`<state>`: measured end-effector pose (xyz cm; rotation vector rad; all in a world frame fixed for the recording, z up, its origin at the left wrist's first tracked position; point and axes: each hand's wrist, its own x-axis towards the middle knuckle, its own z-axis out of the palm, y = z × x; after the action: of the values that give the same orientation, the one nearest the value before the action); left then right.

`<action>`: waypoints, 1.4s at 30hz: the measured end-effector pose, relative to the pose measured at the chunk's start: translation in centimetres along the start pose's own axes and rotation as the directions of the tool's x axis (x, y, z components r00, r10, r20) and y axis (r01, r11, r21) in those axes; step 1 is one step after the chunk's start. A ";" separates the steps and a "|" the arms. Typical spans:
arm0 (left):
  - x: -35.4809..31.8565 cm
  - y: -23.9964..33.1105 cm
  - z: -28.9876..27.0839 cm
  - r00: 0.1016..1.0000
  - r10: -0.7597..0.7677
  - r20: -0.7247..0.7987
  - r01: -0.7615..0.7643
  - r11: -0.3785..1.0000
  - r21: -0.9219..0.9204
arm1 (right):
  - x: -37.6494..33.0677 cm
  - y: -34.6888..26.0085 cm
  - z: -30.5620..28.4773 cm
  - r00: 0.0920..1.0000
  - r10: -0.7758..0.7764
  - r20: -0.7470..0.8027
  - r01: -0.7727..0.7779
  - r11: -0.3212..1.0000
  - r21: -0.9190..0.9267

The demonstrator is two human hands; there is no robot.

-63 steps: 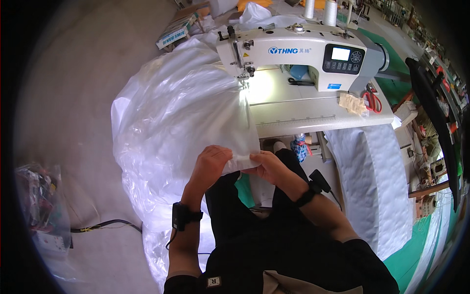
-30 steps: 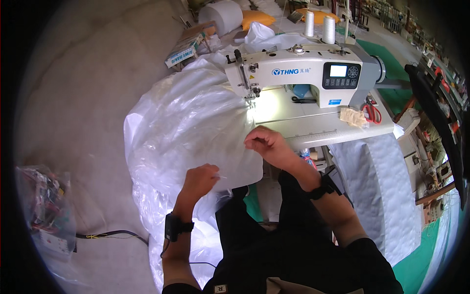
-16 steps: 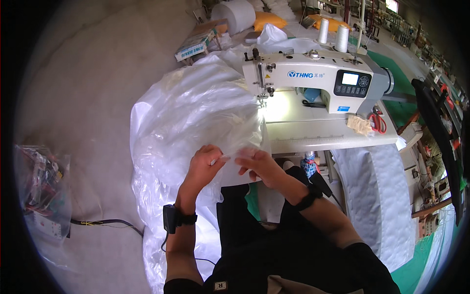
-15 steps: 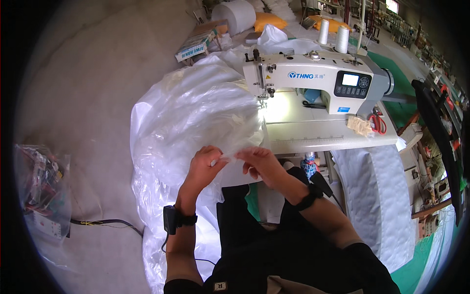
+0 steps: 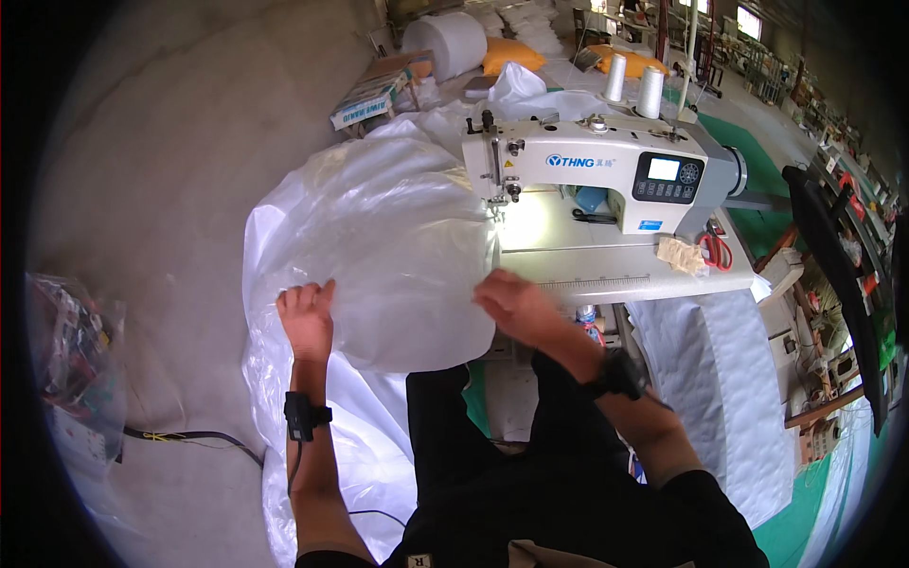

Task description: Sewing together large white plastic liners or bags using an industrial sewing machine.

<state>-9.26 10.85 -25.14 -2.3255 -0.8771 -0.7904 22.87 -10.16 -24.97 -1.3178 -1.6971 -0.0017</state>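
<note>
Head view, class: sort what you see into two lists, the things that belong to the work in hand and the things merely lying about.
In use:
left hand, gripping the sheet's edge
right hand, on the sheet by the table
clear plastic sheet
white sewing machine
sewing table

Lying about:
red-handled scissors
two thread cones
cardboard box
white roll
black cable

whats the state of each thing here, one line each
clear plastic sheet: crumpled, spread from the sewing table down to the floor
left hand: fingers closed on the sheet's left edge
right hand: on the sheet's right edge, blurred
sewing machine: work light on, display lit
thread cones: two, upright behind the machine
red scissors: lying flat on the table
</note>
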 end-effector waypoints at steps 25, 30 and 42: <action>-0.1 21.6 -1.0 0.982 0.147 0.116 0.011 0.570 -0.821 | -9.8 1.2 5.9 0.720 0.516 0.465 -0.395 -0.247 0.885; 0.9 22.7 -2.9 0.995 0.104 -0.003 -0.058 0.528 -0.847 | -10.1 1.3 5.4 0.710 0.536 0.457 -0.378 -0.258 0.889; 2.1 24.4 -3.7 0.791 -0.523 0.317 0.557 0.399 -0.729 | -9.7 1.1 3.5 0.659 0.476 0.582 -0.422 -0.405 0.811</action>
<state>8.17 -6.52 -27.57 -2.8007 -1.6135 -1.7382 21.08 -15.14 -33.86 -0.5249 -0.3339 1.5639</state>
